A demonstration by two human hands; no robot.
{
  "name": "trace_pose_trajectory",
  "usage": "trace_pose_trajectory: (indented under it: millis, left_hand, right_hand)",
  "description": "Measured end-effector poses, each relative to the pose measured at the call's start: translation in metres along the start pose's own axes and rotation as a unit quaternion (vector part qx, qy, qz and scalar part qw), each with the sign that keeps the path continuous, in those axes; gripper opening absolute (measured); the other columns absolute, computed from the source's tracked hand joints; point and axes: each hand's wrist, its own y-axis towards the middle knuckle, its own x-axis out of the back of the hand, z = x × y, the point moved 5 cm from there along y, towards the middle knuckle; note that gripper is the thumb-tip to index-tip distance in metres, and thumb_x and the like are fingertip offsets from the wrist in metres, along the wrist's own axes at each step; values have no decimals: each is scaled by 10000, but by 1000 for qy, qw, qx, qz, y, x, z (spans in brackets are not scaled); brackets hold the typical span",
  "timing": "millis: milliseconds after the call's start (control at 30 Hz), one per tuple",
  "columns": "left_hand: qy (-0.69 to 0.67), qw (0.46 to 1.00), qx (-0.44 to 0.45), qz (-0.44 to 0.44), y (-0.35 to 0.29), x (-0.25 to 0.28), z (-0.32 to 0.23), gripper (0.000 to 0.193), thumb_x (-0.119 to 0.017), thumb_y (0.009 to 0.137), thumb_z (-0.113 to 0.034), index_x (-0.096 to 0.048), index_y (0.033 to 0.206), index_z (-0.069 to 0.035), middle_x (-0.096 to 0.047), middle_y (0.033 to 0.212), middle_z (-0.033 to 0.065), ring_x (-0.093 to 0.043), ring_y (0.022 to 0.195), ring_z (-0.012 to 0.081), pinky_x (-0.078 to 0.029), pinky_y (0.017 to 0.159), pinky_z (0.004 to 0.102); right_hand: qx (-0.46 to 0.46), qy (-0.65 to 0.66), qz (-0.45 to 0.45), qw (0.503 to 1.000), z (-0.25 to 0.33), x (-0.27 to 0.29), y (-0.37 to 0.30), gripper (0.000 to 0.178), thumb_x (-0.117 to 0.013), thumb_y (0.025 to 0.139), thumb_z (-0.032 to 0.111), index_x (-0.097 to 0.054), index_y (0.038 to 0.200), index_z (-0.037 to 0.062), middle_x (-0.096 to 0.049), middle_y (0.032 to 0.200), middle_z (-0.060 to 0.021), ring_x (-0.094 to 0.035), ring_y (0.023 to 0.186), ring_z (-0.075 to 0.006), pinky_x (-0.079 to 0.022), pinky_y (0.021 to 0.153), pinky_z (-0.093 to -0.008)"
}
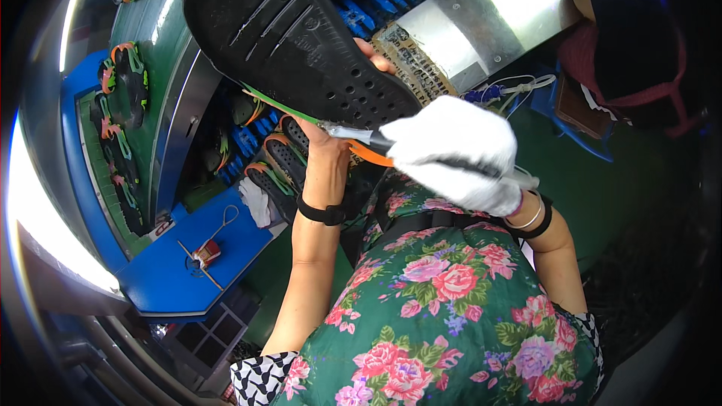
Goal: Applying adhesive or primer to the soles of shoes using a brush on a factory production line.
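Observation:
A large black shoe sole [301, 60], pitted with round holes toward one end, is tilted up in front of me with a green and orange edge showing. My bare left hand [314, 132] grips it from beneath; some fingertips show past its far edge, and the rest are hidden. White-gloved, my right hand [455, 154] is closed round the dark handle of a small brush [350, 133]. The brush's pale flat head is at the sole's near edge, close to my left hand.
Several similar shoes [286, 162] sit on a rack below. A green conveyor [162, 11] curves at left, beside a blue table [169, 274] with a small red item [206, 254]. A white glove [257, 201] hangs at its corner. Another person [632, 53] is at upper right, near a metal plate [489, 7].

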Motion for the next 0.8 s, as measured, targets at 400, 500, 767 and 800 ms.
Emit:
trace_pose_trajectory:
  millis: [400, 500, 767, 800]
  left_hand:
    - [26, 1000, -3, -3, 3, 1, 1, 1020, -545, 828, -839, -517, 1302, 64, -601, 1177, 209, -650, 1087, 369, -594, 898, 498]
    - [29, 1000, 6, -8, 5, 1, -1, 1006, -539, 837, -834, -518, 1309, 53, -601, 1176, 205, -649, 1081, 370, -591, 895, 498]
    - [-19, 999, 30, -2, 11, -2, 0, 949, -532, 882, -782, -530, 1303, 69, -604, 1176, 207, -631, 1097, 366, -571, 919, 507]
    - [3, 1000, 21, 14, 12, -1, -1, 931, -539, 892, -763, -529, 1301, 74, -605, 1178, 210, -624, 1110, 363, -571, 922, 505]
  right_hand:
    - [-53, 46, -37, 997, -12, 10, -9, 200, -807, 760, -7, -785, 950, 50, -767, 946, -111, -735, 838, -250, -576, 754, -345]
    - [0, -13, -17, 1000, -6, 13, -7, 220, -811, 755, -3, -783, 967, 47, -768, 953, -112, -733, 841, -251, -575, 752, -345]
    - [-32, 39, -13, 999, -12, 18, -7, 189, -816, 763, 1, -773, 943, 37, -770, 966, -110, -732, 855, -253, -578, 763, -348]
    - [-20, 10, 2, 1000, -8, 18, -5, 185, -811, 765, -4, -774, 942, 36, -771, 967, -110, -735, 861, -248, -580, 771, -346]
